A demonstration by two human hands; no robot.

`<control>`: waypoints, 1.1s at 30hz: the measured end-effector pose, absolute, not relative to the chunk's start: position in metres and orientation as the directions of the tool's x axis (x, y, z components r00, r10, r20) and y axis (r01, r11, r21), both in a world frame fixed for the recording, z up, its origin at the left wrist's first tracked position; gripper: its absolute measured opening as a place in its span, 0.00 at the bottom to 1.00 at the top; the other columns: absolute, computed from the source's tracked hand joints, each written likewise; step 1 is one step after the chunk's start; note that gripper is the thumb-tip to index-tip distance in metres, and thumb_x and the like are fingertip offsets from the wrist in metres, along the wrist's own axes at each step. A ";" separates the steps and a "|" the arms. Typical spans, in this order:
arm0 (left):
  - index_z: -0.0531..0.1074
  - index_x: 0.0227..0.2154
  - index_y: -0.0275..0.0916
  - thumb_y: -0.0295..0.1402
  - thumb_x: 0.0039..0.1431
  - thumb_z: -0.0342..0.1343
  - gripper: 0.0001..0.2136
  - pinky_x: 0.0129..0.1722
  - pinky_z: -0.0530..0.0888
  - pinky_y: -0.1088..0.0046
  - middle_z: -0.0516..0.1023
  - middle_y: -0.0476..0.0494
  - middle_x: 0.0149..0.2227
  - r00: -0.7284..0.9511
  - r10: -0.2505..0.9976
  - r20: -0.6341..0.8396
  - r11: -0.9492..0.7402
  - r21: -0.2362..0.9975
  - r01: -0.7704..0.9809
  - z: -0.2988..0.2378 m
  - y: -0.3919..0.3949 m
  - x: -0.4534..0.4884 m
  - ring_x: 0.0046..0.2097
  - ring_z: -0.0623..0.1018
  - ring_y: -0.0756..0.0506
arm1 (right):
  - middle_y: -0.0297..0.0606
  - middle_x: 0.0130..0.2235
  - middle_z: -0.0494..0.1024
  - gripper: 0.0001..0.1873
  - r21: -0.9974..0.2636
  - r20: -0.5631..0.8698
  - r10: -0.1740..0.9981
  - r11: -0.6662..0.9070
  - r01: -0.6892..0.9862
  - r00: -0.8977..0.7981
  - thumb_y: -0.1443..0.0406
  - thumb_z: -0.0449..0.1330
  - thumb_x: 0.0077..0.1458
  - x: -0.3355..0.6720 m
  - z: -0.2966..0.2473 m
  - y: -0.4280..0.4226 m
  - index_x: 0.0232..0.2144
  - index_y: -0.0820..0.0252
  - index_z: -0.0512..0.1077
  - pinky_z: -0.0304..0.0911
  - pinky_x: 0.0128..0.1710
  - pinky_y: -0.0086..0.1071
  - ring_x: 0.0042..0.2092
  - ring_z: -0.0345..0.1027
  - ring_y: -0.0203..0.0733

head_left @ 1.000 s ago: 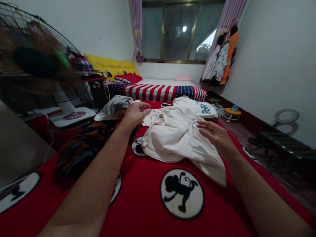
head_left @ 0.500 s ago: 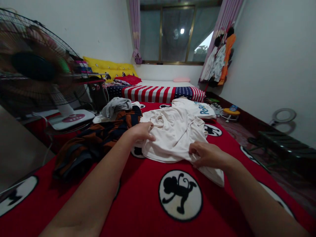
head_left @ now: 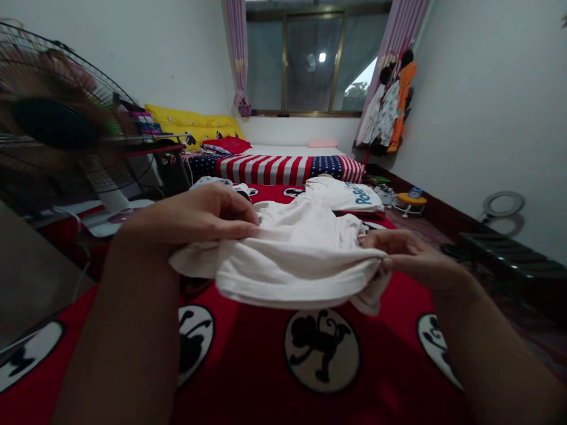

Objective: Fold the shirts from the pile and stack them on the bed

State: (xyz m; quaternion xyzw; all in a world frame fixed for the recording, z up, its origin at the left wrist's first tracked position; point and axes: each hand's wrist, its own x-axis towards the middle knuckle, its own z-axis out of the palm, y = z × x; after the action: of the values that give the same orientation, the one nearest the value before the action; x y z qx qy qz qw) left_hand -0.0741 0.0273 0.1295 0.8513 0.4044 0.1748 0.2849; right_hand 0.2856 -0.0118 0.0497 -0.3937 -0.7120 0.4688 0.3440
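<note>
A white shirt (head_left: 292,265) hangs between my hands, its near edge lifted off the red blanket (head_left: 248,366) with black monkey figures in pale circles. My left hand (head_left: 208,215) is closed on the cloth at the left, thumb along the top. At the right, my right hand (head_left: 403,251) pinches the same shirt between thumb and fingers. Beyond it lies a folded white shirt (head_left: 345,195) with blue lettering. Grey clothing (head_left: 212,181) shows behind my left hand, which hides most of the pile there.
A fan (head_left: 53,124) with blurred blades stands at the left. Past the blanket is a bed with a striped, starred cover (head_left: 274,168). On the right are a dark bench (head_left: 500,254) and a small orange-topped stool (head_left: 411,200). Clothes (head_left: 394,112) hang by the window.
Both hands have lifted the near edge of the white shirt off the blanket toward me. My left hand has moved left and nearer, my right hand slightly up and to the right.
</note>
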 end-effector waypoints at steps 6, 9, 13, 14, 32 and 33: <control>0.76 0.45 0.36 0.44 0.51 0.60 0.21 0.32 0.71 0.77 0.77 0.49 0.29 0.654 0.734 0.183 -0.538 0.745 0.395 0.122 0.039 -0.072 0.31 0.75 0.49 | 0.47 0.41 0.80 0.25 -0.918 0.167 0.948 0.250 0.308 -0.272 0.47 0.63 0.48 0.290 0.036 0.004 0.37 0.61 0.77 0.68 0.42 0.38 0.41 0.76 0.50; 0.75 0.45 0.35 0.45 0.52 0.59 0.22 0.35 0.73 0.74 0.79 0.45 0.33 0.675 0.726 0.132 -0.558 0.687 0.465 0.093 0.076 -0.054 0.35 0.77 0.47 | 0.46 0.37 0.80 0.18 -0.848 0.264 0.949 0.143 0.511 0.173 0.53 0.65 0.46 0.298 0.003 0.032 0.33 0.62 0.76 0.68 0.40 0.37 0.40 0.75 0.49; 0.77 0.43 0.35 0.42 0.54 0.57 0.18 0.43 0.73 0.69 0.80 0.40 0.40 0.608 0.770 0.196 -0.616 0.476 0.627 0.043 0.116 -0.031 0.42 0.78 0.42 | 0.49 0.43 0.79 0.18 -0.759 0.310 0.852 -0.045 0.650 0.421 0.62 0.63 0.44 0.316 -0.034 0.056 0.39 0.64 0.74 0.68 0.43 0.40 0.43 0.74 0.50; 0.77 0.43 0.35 0.40 0.53 0.57 0.17 0.46 0.72 0.68 0.79 0.39 0.43 0.589 0.778 0.219 -0.621 0.411 0.667 0.030 0.123 -0.027 0.45 0.77 0.41 | 0.51 0.45 0.78 0.20 -0.748 0.295 0.850 -0.079 0.659 0.436 0.63 0.63 0.44 0.319 -0.039 0.059 0.41 0.65 0.73 0.68 0.44 0.40 0.43 0.74 0.50; 0.69 0.56 0.47 0.44 0.60 0.50 0.22 0.60 0.63 0.63 0.65 0.42 0.60 0.427 0.887 0.176 -0.456 0.192 0.869 -0.039 0.140 -0.023 0.62 0.63 0.40 | 0.38 0.32 0.80 0.11 -0.576 0.540 0.804 0.568 0.588 -0.248 0.68 0.54 0.54 0.227 -0.022 0.023 0.35 0.58 0.77 0.66 0.32 0.30 0.32 0.72 0.38; 0.69 0.56 0.48 0.44 0.60 0.50 0.22 0.60 0.63 0.63 0.65 0.43 0.60 0.421 0.890 0.176 -0.451 0.196 0.871 -0.040 0.139 -0.023 0.62 0.63 0.40 | 0.38 0.33 0.80 0.11 -0.566 0.586 0.799 0.522 0.638 -0.134 0.67 0.54 0.54 0.232 -0.026 0.026 0.35 0.58 0.76 0.65 0.33 0.31 0.32 0.72 0.39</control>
State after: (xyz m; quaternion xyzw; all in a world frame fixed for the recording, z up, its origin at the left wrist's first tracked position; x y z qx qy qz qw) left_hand -0.0229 0.1393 -0.0397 0.8420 0.5228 0.1277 0.0374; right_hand 0.2322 0.0259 -0.0262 -0.4803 -0.7477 0.0897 0.4497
